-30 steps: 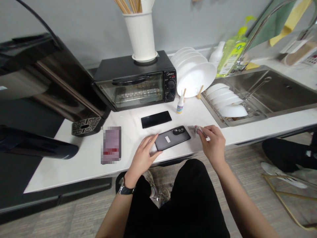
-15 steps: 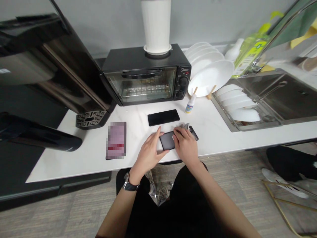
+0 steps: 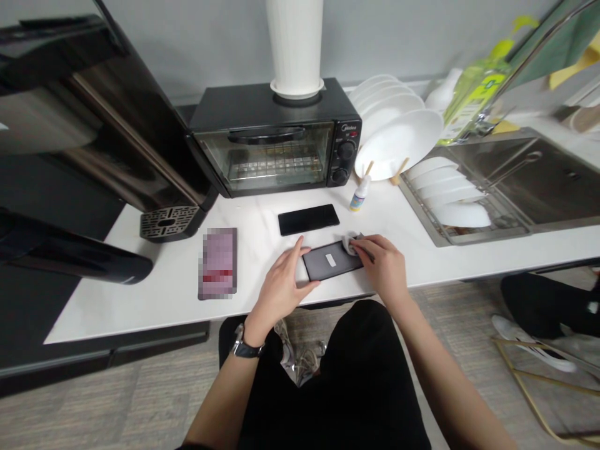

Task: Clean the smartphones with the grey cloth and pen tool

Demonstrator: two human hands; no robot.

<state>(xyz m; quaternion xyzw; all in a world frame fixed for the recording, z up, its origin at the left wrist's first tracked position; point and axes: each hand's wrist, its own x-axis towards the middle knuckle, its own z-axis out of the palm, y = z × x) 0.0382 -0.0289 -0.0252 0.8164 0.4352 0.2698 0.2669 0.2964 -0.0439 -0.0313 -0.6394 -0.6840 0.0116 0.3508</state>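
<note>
A dark grey phone (image 3: 321, 264) lies back up on the white counter, with a small pale label on it. My left hand (image 3: 281, 278) grips its left end between thumb and fingers. My right hand (image 3: 385, 265) pinches a grey cloth (image 3: 349, 242) and presses it on the phone's right end, hiding that end. Just behind lies a second phone (image 3: 309, 219), black screen up. To the left is a purple phone-shaped item (image 3: 219, 262), blurred by pixels. A small white spray bottle (image 3: 360, 194) stands behind my right hand.
Behind the phones stands a black toaster oven (image 3: 276, 159) with a white pot (image 3: 296, 50) on top. White plates (image 3: 398, 144) lean in a rack beside the sink (image 3: 539, 181). A black drink machine (image 3: 154, 156) stands left. A person's shoe (image 3: 534, 347) shows at lower right.
My right hand has slid right with the cloth, from the middle of the phone's back to its right end, uncovering the label. My left hand stays on the left end.
</note>
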